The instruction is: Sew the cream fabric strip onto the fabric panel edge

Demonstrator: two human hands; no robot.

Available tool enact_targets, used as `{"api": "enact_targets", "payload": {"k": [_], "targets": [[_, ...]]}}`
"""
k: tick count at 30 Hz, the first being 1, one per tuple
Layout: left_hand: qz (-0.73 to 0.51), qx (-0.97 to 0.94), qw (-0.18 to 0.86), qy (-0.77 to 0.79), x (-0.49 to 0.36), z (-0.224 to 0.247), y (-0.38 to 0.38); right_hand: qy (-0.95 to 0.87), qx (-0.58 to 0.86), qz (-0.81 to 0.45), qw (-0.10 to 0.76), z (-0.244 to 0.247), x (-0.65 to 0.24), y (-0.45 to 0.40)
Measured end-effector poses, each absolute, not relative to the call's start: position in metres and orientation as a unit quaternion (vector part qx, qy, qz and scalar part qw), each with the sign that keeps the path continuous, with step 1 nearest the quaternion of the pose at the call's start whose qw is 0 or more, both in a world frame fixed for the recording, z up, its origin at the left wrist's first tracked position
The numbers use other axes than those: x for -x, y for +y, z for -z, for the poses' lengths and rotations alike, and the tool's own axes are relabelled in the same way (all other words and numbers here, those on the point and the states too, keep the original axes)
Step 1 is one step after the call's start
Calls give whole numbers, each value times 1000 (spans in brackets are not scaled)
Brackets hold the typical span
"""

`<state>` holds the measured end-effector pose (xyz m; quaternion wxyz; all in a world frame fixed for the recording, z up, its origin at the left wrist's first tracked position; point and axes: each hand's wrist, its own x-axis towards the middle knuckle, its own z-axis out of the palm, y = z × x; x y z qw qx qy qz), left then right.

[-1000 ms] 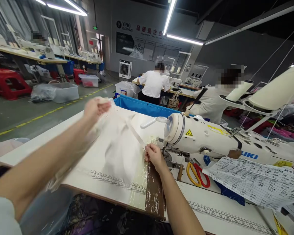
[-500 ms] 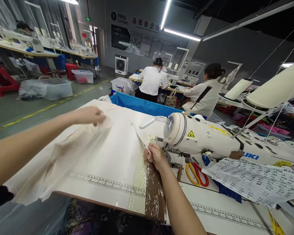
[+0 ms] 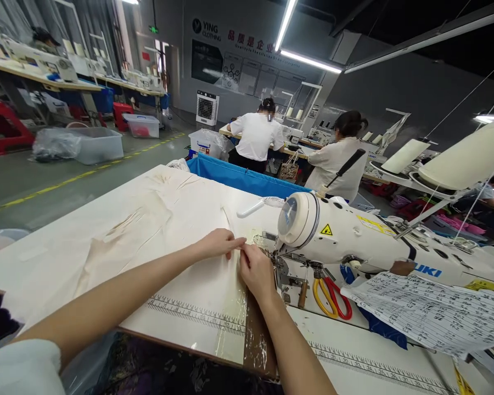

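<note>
Thin cream fabric [image 3: 127, 230] lies wrinkled over the white sewing table, with a narrow folded strip standing up near the machine. My left hand [image 3: 218, 244] is closed in a pinch at this fabric, its fingertips meeting those of my right hand. Beside it, my right hand [image 3: 257, 269] is closed on the fabric's edge, just left of the needle area. Little of the cloth between the fingertips shows. The white sewing machine [image 3: 329, 225] stands to the right of both hands.
Scissors with yellow and red handles [image 3: 331, 296] lie under the machine arm. A handwritten sheet [image 3: 428, 312] hangs at its front. Thread cones [image 3: 469, 153] stand at right. A blue fabric bin [image 3: 247, 178] borders the table's far side; beyond it sit co-workers [image 3: 257, 134].
My left hand has come from the far left of the fabric to my right hand. The cloth at left has settled flatter. My right hand stays near the needle area.
</note>
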<state>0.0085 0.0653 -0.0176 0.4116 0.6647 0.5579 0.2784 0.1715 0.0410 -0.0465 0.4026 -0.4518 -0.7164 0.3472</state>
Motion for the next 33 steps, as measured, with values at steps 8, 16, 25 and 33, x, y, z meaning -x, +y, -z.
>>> {"api": "enact_targets", "payload": {"k": [8, 16, 25, 33], "targets": [[-381, -551, 536, 513, 14, 27, 64, -751, 425, -311, 399, 44, -169, 42], [-443, -499, 567, 483, 18, 37, 41, -672, 436, -426, 420, 57, -166, 56], [-461, -531, 577, 416, 16, 36, 33, -664, 382, -483, 425, 44, -159, 47], [-455, -573, 554, 399, 15, 31, 28, -619, 372, -555, 412, 49, -163, 51]]}}
